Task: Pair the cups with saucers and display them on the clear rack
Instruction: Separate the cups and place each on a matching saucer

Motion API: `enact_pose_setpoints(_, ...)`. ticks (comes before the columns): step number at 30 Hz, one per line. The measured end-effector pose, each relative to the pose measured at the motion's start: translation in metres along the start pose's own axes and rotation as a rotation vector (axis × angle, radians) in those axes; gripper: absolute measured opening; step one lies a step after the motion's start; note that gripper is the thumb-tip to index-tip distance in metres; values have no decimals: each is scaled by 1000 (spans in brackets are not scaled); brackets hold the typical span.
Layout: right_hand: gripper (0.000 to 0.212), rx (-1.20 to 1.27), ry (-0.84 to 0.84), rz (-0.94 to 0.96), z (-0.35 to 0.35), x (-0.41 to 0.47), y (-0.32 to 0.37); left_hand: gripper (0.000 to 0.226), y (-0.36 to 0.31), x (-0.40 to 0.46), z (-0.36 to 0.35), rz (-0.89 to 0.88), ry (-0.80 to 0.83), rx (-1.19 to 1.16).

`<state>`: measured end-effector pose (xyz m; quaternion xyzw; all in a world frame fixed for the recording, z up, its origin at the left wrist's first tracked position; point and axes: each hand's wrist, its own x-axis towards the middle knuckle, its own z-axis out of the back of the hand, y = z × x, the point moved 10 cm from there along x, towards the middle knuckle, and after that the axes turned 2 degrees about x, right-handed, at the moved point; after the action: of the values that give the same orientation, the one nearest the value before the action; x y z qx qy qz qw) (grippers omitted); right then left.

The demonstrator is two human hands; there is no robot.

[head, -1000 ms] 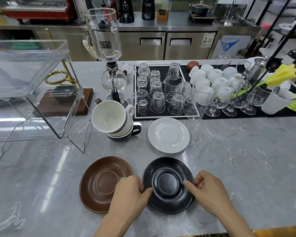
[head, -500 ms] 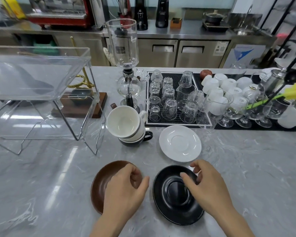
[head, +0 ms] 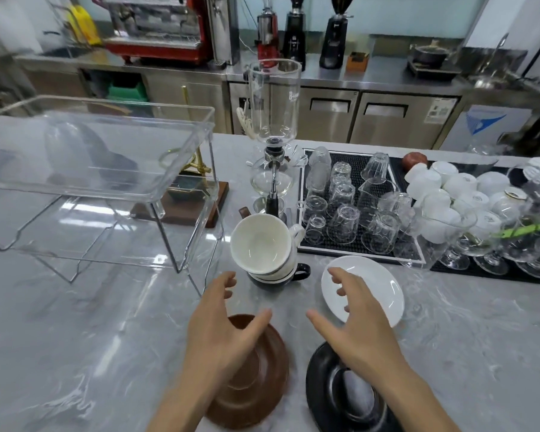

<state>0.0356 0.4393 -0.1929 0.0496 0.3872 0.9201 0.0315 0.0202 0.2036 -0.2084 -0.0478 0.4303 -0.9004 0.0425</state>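
Three saucers lie on the marble counter: a brown saucer [head: 256,381] near me on the left, a black saucer [head: 334,394] beside it, and a white saucer [head: 378,285] farther right. A tilted stack of cups [head: 262,247], white on top with a black cup [head: 293,274] at the bottom, stands between the white saucer and the clear rack [head: 100,182]. My left hand [head: 222,332] hovers open above the brown saucer, fingers toward the stack. My right hand [head: 356,325] hovers open over the near edge of the white saucer. Neither hand holds anything.
A glass siphon brewer [head: 273,145] stands just behind the cup stack. A black mat with upturned glasses [head: 349,210] and white cups [head: 449,194] fills the right back. A wooden stand [head: 184,207] sits behind the rack. Stemmed glasses [head: 493,244] crowd the far right.
Both hands have let go of the black saucer and moved forward toward the cup stack, fingers spreading. My view has tilted up and moved closer to the counter.
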Motion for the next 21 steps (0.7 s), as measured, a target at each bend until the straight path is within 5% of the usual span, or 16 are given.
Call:
enact_pose_setpoints(13, 78, -8, 44, 166, -16, 55, 33, 102, -4, 45, -4, -76, 38, -115)
enact_pose_setpoints(21, 85, -12, 114, 286, -28, 84, 59, 95, -8, 65, -10, -90, 74, -180)
